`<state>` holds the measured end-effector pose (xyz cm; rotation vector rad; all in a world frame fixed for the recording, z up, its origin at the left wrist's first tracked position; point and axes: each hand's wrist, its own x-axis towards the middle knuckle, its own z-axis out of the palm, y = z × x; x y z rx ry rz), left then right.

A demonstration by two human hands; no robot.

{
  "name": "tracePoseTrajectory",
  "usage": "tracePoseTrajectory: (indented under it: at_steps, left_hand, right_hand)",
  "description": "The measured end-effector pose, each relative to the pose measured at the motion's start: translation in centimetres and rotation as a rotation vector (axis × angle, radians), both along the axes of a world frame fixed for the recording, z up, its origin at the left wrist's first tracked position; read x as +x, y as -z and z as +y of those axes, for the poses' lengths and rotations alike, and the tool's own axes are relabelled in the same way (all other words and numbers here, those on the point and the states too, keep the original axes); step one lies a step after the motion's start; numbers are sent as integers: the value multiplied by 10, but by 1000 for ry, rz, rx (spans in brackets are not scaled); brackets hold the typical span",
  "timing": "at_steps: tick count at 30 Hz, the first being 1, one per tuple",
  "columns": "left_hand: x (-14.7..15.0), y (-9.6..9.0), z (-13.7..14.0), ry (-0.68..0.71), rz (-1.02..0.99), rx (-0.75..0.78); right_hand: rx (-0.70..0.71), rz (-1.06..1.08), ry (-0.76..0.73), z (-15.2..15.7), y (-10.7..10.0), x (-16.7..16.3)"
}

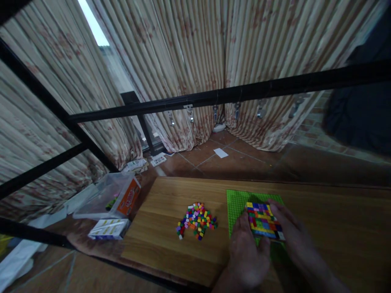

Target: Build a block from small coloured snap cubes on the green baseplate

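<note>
Left-hand grip (249, 252): curled around the left side of the cube panel (264, 220), thumb at the near edge.
Right-hand grip (291, 230): grasping the same cube panel along the right side.
Cube panel: held over the green baseplate (236, 201); touching or raised, cannot tell. Clasped from opposite sides, probably to keep the coloured rows tight and square.
Green baseplate: laid flat on the wooden surface (155, 240), likely as steady support.
Loose cubes (197, 219): heaped left of the green baseplate, apart from it, probably for easy reach without crowding.
Clear tub (99, 195): far left of the green baseplate, off the surface; orange label (128, 197) with pale lettering, too blurred to read.
White-and-blue box (108, 229): also far left of the green baseplate; yellow markings, no legible words.
Brands: none readable.
</note>
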<state>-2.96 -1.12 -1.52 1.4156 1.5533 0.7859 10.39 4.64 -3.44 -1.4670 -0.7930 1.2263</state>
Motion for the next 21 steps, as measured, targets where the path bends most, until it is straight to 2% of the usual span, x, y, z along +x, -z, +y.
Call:
tracePoseTrajectory:
  at_steps: [6,12,14,17,21]
  left_hand:
    - [-1,5,-5,6,-11,86]
    - [9,7,-6,-47,111,59]
    - [11,3,-3,-12,132,56]
    - [11,-9,0,3,150,-36]
    - [9,-26,-10,-5,87,0]
  right_hand:
    - [23,-65,34,7,14,-1]
    - [-2,-288,-2,9,24,4]
    - [-16,-334,4,11,24,5]
    - [-17,-333,-24,17,21,6]
    - [35,-319,-110,15,9,10]
